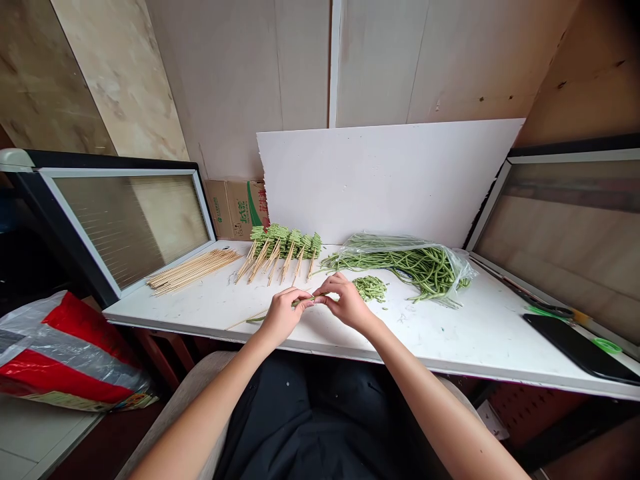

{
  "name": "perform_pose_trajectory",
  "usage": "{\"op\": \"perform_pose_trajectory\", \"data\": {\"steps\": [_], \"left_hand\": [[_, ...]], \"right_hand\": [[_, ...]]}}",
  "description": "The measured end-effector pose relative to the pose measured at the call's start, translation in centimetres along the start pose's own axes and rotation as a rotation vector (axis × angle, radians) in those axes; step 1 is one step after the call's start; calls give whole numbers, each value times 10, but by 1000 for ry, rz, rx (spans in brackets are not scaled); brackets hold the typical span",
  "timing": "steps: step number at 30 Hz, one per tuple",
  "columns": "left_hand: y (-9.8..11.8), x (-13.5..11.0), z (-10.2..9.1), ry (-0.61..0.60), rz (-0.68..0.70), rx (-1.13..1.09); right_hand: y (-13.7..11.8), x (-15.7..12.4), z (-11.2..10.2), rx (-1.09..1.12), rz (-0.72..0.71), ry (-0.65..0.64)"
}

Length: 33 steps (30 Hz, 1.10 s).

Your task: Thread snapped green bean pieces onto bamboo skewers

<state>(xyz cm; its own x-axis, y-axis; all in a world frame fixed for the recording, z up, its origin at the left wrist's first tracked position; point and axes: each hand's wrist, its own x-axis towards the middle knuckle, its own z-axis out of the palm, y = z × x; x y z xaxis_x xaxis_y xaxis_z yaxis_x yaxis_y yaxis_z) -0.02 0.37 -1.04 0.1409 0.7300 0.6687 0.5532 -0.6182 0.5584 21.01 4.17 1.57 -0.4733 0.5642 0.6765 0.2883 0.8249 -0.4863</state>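
Note:
My left hand (284, 312) pinches a thin bamboo skewer (245, 320) whose free end lies leftward on the white table (200, 303). My right hand (345, 300) meets it fingertip to fingertip, closed on a short green bean piece (301, 301) at the skewer's tip. Just right of my right hand lies a small heap of cut bean pieces (371, 287). Behind it a clear plastic bag holds long green beans (415, 261). Several finished bean skewers (283, 250) lie fanned out at the back. A pile of bare skewers (193, 269) rests at the left.
A white board (385, 173) leans against the wall behind the table, with a cardboard box (235, 209) beside it. Glass-topped freezers (125, 220) flank the table. A dark phone (575, 347) lies at the right edge. A red and clear plastic bag (65, 353) sits lower left.

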Motion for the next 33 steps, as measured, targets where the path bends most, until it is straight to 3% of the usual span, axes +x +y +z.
{"op": "perform_pose_trajectory", "data": {"steps": [5, 12, 16, 18, 24, 28, 33], "left_hand": [[6, -1, -2, 9, 53, 18], [11, 0, -6, 92, 157, -5], [6, 2, -8, 117, 117, -47], [3, 3, -9, 130, 81, -50], [0, 4, -11, 126, 76, -25], [0, 3, -9, 97, 84, -18], [1, 3, -9, 71, 98, -43]], "right_hand": [[-6, -2, 6, 71, 37, 45], [3, -4, 20, 469, 228, 111], [15, -2, 9, 622, 380, 137], [24, -1, -2, 518, 382, 138], [65, -11, -24, -113, 323, 26], [81, -22, -18, -197, 360, -74], [79, -23, -16, -214, 363, -115]]}}
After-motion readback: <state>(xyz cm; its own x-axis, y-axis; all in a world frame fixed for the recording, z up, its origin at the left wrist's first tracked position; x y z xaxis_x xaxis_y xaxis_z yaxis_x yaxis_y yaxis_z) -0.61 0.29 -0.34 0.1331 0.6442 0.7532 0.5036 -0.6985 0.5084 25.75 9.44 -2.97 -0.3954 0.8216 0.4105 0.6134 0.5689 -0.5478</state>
